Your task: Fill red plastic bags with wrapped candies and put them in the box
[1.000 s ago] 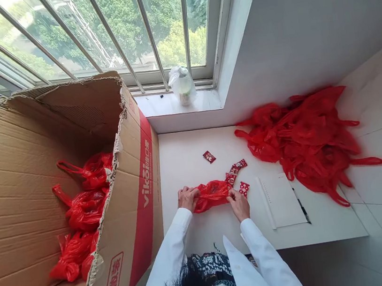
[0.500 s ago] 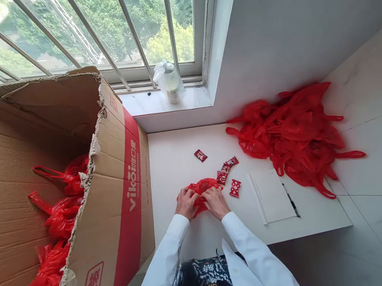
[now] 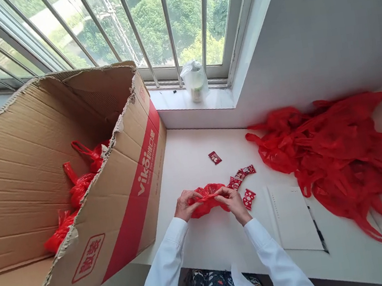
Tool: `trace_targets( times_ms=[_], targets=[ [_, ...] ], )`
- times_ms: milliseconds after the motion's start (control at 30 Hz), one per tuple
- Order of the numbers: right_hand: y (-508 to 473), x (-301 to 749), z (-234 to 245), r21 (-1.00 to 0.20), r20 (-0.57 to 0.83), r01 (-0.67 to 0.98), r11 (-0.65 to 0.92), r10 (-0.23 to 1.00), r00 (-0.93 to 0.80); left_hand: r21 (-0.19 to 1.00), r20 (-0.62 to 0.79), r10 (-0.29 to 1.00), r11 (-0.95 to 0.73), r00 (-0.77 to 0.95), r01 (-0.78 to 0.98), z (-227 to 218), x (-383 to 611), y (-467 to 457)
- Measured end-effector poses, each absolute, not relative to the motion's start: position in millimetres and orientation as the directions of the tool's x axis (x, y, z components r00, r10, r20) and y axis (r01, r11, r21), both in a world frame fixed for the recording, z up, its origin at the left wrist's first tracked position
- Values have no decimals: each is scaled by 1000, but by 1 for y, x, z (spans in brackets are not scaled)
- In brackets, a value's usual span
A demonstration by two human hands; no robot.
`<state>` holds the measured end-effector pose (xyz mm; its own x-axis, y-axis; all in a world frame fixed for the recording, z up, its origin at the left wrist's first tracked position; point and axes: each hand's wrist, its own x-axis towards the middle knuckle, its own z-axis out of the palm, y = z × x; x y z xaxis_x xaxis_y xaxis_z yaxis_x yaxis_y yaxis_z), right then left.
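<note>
Both my hands grip one small red plastic bag (image 3: 207, 201) on the white table (image 3: 193, 161), just in front of me. My left hand (image 3: 184, 205) pinches its left side, fingers closed. My right hand (image 3: 234, 201) is closed on its right side and holds a stretched strip of the bag across the top. Several small red candy packets (image 3: 241, 174) lie right of the bag, one packet (image 3: 215, 157) farther back, another (image 3: 249, 198) beside my right hand.
A big open cardboard box (image 3: 124, 171) stands at the left with tied red bags (image 3: 79, 187) inside. A heap of loose red plastic bags (image 3: 334, 151) lies at the right. A white notebook (image 3: 292, 218) with a pen sits near my right hand. A wrapped jar (image 3: 195, 81) stands on the windowsill.
My hands came together over the bag, bunching it, then drew slightly apart with a strip of the bag stretched between them. The camera view shifted.
</note>
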<state>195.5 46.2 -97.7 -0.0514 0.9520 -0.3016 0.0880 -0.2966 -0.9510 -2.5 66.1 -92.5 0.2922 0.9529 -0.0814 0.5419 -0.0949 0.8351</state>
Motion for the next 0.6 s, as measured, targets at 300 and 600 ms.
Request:
trace_targets(
  times_ms=[300, 600],
  targets=[
    [36, 210, -136, -859, -351, -329, -392, 919, -181, 976, -204, 941, 217, 269, -22, -139, -6, 70],
    [31, 192, -171, -993, 62, 87, 77, 985, -159, 989, 86, 946, -119, 312, 87, -173, -6, 62]
  ],
)
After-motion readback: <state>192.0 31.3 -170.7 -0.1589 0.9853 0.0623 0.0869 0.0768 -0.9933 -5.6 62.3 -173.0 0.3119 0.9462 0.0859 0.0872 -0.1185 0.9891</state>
